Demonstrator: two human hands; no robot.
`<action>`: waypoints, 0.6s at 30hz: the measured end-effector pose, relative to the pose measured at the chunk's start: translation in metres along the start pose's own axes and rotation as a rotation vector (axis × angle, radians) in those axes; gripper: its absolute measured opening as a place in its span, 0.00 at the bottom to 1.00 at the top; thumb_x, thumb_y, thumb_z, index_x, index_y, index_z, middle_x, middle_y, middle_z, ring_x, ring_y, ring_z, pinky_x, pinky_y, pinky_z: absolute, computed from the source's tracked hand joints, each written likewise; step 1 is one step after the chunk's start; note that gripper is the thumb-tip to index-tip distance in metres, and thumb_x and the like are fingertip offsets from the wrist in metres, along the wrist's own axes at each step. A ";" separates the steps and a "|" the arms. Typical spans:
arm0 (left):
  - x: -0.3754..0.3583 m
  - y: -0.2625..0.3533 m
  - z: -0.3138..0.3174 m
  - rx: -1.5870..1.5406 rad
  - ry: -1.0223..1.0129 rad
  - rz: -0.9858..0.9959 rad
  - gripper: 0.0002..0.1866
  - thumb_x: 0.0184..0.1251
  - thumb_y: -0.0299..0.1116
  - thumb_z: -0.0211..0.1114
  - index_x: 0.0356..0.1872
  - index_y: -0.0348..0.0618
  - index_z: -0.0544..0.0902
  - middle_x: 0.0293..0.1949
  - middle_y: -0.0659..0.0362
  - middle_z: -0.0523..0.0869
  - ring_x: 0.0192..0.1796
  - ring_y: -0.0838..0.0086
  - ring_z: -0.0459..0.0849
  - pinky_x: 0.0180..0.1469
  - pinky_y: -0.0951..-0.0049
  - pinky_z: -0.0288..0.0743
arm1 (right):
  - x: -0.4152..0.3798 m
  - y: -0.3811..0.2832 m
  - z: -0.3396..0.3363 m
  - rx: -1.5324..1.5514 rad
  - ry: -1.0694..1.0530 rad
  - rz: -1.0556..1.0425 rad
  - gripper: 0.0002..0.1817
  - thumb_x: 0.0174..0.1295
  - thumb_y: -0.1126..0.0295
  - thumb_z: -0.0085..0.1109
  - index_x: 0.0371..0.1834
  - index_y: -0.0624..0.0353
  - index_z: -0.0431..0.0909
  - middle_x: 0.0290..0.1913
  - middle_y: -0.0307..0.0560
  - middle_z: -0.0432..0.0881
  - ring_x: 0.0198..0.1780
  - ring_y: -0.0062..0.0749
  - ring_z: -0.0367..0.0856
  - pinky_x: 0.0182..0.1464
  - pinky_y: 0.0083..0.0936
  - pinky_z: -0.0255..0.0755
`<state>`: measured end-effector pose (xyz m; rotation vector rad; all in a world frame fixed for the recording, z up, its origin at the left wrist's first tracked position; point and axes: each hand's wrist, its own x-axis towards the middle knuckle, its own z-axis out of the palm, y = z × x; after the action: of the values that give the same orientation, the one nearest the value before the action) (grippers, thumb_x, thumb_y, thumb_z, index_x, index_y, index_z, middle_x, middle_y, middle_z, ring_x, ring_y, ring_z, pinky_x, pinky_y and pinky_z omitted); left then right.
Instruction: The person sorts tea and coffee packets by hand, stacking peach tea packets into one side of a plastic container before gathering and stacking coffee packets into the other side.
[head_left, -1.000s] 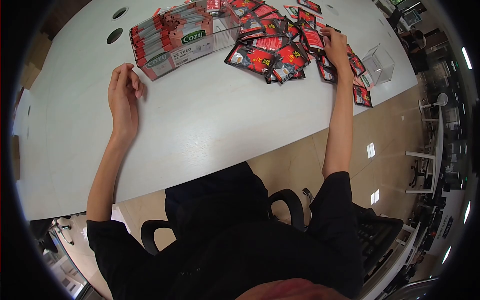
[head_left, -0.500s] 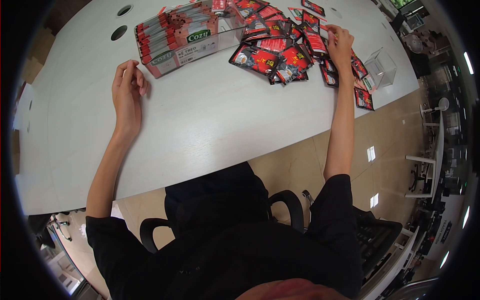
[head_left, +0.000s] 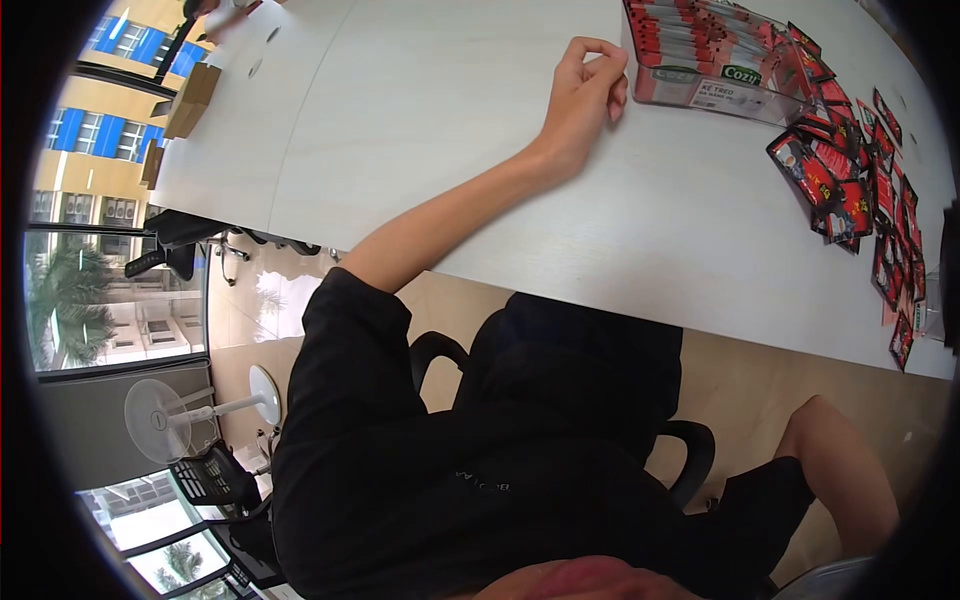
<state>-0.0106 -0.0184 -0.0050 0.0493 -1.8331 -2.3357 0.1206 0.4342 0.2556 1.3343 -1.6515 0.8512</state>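
Observation:
My left hand (head_left: pixel 585 95) rests on the white table (head_left: pixel 450 120), its fingers loosely curled and apart, with nothing in them. The fingertips are right at the left end of a clear plastic bin (head_left: pixel 780 108). Inside the bin stand rows of pink and silver packets (head_left: pixel 680 45), with "Cozy" on its front. To the right of the bin lies a loose pile of red and black sachets (head_left: pixel 850 205), spreading toward the table's right end. My right arm is bent at the elbow beside the chair, and the right hand itself is out of view.
A second small clear container (head_left: pixel 932 310) stands at the table's right end, partly cut off. Cardboard boxes (head_left: pixel 192 100) sit at the far left edge, near another person (head_left: pixel 225 18). Chair armrests (head_left: pixel 690 455) flank my body; a white fan (head_left: pixel 160 420) stands behind on the left.
The view has swung left, so the bin and sachets now appear farther right. My right hand has left the sachets and gone back out of view. My left hand stays beside the bin.

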 end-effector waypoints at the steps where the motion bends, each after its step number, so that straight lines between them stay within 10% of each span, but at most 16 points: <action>1: 0.000 -0.001 0.000 0.001 -0.001 0.012 0.09 0.78 0.36 0.58 0.46 0.43 0.71 0.24 0.64 0.75 0.24 0.81 0.70 0.28 0.78 0.64 | -0.008 0.001 -0.011 0.004 0.017 -0.004 0.09 0.77 0.62 0.47 0.51 0.53 0.73 0.39 0.38 0.77 0.41 0.26 0.76 0.45 0.25 0.68; 18: -0.003 0.005 0.003 0.024 -0.019 -0.020 0.10 0.78 0.40 0.58 0.45 0.45 0.72 0.23 0.65 0.74 0.25 0.81 0.70 0.31 0.77 0.64 | -0.093 -0.003 -0.094 0.077 0.162 -0.080 0.09 0.77 0.62 0.48 0.51 0.52 0.73 0.40 0.38 0.77 0.42 0.27 0.76 0.46 0.26 0.68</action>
<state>-0.0076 -0.0164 -0.0001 0.0485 -1.8787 -2.3353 0.1497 0.5553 0.2117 1.3377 -1.4444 0.9577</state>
